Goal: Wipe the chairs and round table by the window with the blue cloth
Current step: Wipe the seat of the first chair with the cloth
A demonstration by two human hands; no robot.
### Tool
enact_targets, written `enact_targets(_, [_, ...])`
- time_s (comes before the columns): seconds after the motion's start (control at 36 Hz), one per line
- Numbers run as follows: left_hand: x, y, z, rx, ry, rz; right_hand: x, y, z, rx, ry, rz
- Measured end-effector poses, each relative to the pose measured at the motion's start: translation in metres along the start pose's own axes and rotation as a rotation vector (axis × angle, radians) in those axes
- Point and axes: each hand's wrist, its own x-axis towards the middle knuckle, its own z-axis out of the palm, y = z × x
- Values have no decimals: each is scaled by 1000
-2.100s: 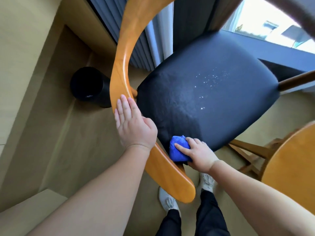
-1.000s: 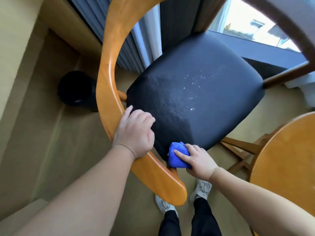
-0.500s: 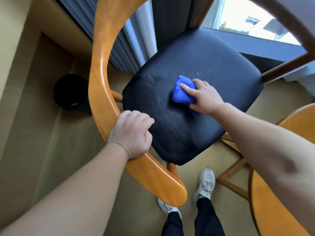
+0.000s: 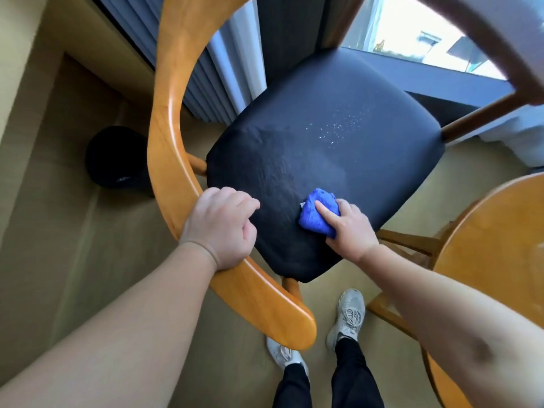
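A wooden chair with a curved backrest (image 4: 170,119) and a black padded seat (image 4: 338,136) stands below me by the window. My left hand (image 4: 220,225) is closed around the backrest rail at its lower left. My right hand (image 4: 347,228) presses a bunched blue cloth (image 4: 316,214) onto the near part of the seat. White specks (image 4: 338,129) lie on the seat's middle, beyond the cloth. The round wooden table (image 4: 494,245) shows at the right edge.
A black cylindrical bin (image 4: 114,160) stands on the floor left of the chair. Curtains (image 4: 232,54) and the window (image 4: 418,33) are behind it. Another wooden chair's frame (image 4: 409,242) sits under the table. My feet (image 4: 347,316) are just behind the chair.
My right hand swept the cloth from the seat's near edge up to its middle, then back toward me. My left hand went from flat on the backrest to gripping it.
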Motion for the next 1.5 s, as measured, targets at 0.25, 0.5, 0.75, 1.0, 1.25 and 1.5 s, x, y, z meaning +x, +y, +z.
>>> enact_targets(0.25, [1, 1, 0, -5, 19, -7, -85, 1, 26, 91, -48, 53])
enact_targets(0.5, [-3, 1, 0, -28, 0, -70, -78, 1, 9, 139, -146, 90])
enact_targets(0.75, [1, 2, -2, -46, 37, -166, -19, -11, -31, 144, -115, 54])
enact_targets(1.0, [28, -31, -18, -36, -37, -34, 48, -36, -66, 150, -48, 33])
enact_targets(1.25, [144, -129, -78, 246, -31, 311, 125, -65, -93, 121, 59, 16])
enact_targets(1.5, [178, -147, -76, 269, -56, 549, 228, -102, -94, 40, 104, -119])
